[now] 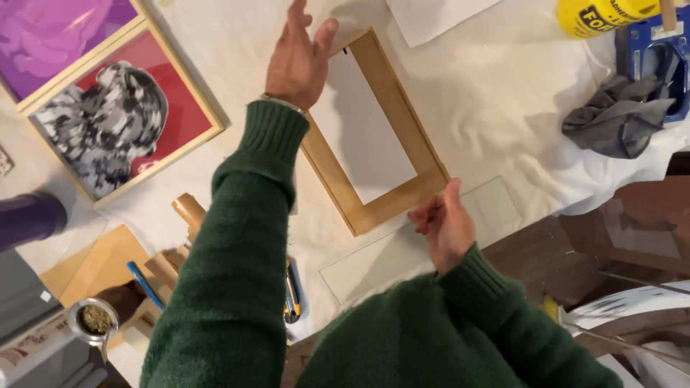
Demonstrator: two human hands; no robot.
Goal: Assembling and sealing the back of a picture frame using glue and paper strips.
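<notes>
Two framed prints [115, 118], pale wood rims, lie left of the empty wooden frame [374, 129]: purple one, then red one with a mottled grey-white figure. Yellow-black utility knife [292, 291] below-left of the frame. Left hand [298, 61] open, fingers spread, raised over the frame's upper-left corner, holding nothing. Frame: flat rectangle, light-brown wood, white cloth showing through, on the cloth-covered desk [503, 93]. Right hand [445, 226] loosely curled at its lower-right corner; contact unclear. Crumpled grey rag [622, 118] far right of the frame.
</notes>
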